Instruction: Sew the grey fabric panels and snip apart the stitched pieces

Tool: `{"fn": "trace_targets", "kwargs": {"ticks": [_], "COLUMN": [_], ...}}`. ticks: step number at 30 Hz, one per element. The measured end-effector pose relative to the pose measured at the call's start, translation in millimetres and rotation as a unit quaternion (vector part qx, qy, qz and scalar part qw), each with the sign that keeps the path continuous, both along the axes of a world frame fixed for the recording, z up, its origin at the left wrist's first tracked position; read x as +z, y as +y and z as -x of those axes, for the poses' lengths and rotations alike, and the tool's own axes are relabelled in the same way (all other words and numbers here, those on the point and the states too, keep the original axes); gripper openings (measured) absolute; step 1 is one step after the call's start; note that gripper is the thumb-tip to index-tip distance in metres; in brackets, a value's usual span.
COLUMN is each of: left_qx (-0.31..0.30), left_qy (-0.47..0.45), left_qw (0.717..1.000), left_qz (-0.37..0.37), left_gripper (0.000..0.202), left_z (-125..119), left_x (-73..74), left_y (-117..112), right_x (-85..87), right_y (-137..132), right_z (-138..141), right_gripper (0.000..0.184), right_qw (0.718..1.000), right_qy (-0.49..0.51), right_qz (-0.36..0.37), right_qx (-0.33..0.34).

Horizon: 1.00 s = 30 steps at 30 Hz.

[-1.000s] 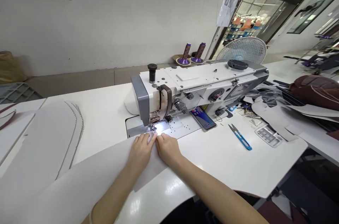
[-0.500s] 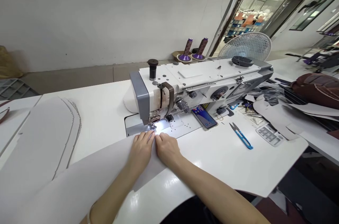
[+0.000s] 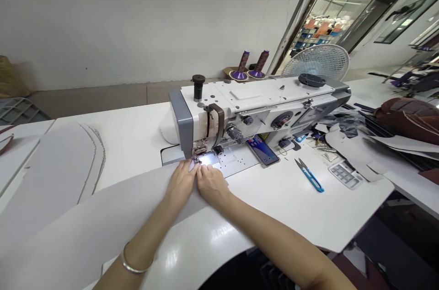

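A long pale fabric-like sheet [image 3: 113, 210] stretches from the lower left up to the needle area of a white sewing machine [image 3: 254, 98]. Close in front of the lit presser foot [image 3: 197, 159], my left hand [image 3: 181, 180] and my right hand [image 3: 211, 183] sit side by side on the sheet's end. Both hands have bent fingers, pinching the edge of the sheet between them. The fingertips nearly meet just below the foot. Exactly where the edge lies under the foot is hidden by my fingers. A bangle [image 3: 133, 268] is on my left wrist.
Blue thread snips [image 3: 309, 176] and a phone [image 3: 263, 150] lie right of my hands. A stack of pale cut pieces [image 3: 55, 166] is on the left. Two thread spools [image 3: 244, 63] and a fan [image 3: 318, 61] stand behind the machine. Brown pieces [image 3: 408, 118] are piled at the right.
Both hands have moved slightly forward and left, closer to the presser foot, and the sheet's end has gone forward with them. The bangle shows more fully.
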<state>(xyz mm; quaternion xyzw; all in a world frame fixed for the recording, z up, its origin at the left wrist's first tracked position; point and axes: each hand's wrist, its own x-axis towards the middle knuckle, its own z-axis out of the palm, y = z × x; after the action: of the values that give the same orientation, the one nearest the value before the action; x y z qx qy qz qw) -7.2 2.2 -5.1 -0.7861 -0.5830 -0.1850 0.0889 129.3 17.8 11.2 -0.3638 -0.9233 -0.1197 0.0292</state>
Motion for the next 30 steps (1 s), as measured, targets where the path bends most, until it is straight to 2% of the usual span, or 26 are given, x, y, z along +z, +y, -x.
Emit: {"fn": "trace_targets", "kwargs": {"ticks": [11,17,21,30], "left_qx": [-0.014,-0.011,0.038,0.035], "left_qy": [-0.075,-0.026,0.019,0.019], "left_qw": [0.997,0.999,0.999,0.999], "left_qz": [-0.019,-0.019,-0.01,0.01], "left_gripper": [0.031,0.03,0.031,0.033], "left_z": [0.4,-4.9,-13.3,-11.7], "left_x": [-5.5,2.7,8.4,-2.0], "left_y": [-5.4,-7.8,-11.8,-9.1], "right_x": [-5.6,-4.8,-4.6,-3.6], "right_y": [0.7,3.8,6.0,6.3], "right_z": [0.1,1.9,1.8,4.5], "right_gripper": [0.025,0.024,0.024,0.026], "right_qw": [1.0,1.0,0.999,0.999], "right_qy": [0.019,0.011,0.004,-0.009], "right_qz": [0.003,0.019,0.035,0.039], "right_qx": [0.003,0.004,0.001,0.011]}}
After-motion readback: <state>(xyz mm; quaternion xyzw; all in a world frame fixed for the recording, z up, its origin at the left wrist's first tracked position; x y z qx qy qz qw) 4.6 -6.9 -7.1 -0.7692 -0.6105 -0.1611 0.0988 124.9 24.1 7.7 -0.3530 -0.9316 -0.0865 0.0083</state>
